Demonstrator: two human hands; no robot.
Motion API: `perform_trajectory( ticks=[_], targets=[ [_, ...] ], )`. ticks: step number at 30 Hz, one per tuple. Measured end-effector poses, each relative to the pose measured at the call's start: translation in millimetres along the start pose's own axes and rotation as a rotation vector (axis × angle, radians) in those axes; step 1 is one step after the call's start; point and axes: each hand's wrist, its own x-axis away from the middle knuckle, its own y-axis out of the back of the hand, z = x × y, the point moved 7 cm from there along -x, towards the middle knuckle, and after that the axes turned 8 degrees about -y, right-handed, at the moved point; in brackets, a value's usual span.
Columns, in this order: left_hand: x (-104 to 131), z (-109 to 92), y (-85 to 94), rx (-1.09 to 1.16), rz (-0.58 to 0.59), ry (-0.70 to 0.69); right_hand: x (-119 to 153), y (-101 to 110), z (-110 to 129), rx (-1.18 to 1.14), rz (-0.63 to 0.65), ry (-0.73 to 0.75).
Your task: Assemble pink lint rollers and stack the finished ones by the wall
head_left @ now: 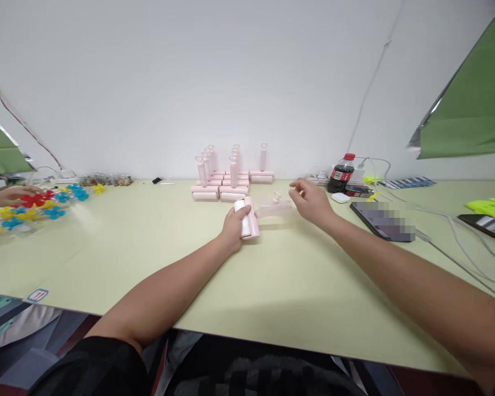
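Observation:
My left hand is wrapped around the head of a pink lint roller with a white roll. The roller's translucent pink handle points right, toward my right hand. At the handle's far end, my right hand hovers with its fingers bent and slightly apart, and nothing shows in them. Just above the handle there is a small pale pink piece, too small to make out. Behind, several pink lint rollers stand in rows by the wall, handles up with heart-shaped loops.
To the right are a cola bottle, a white case, a phone with a cable, and a dark device. At far left, another person's hand is at colourful flower-shaped pieces. A wall bounds the table's back.

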Motion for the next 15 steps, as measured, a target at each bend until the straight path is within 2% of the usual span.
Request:
perform_trajectory(
  ticks=[3,6,9,15],
  targets=[
    [-0.2,3.2,2.8,0.002,-0.010,0.006,-38.6,-21.0,6.3,0.037,0.092,-0.035],
    [-0.1,1.7,4.8,0.003,-0.015,-0.003,-51.4,-41.0,5.3,0.004,0.174,-0.068],
    [-1.1,-1.9,4.4,0.016,-0.010,-0.009,-41.2,-39.0,0.0,-0.118,0.161,-0.101],
    [0.9,-4.3,-0.1,0.037,0.020,0.010,15.3,-5.5,-8.0,-0.456,0.184,-0.175]
  ],
)
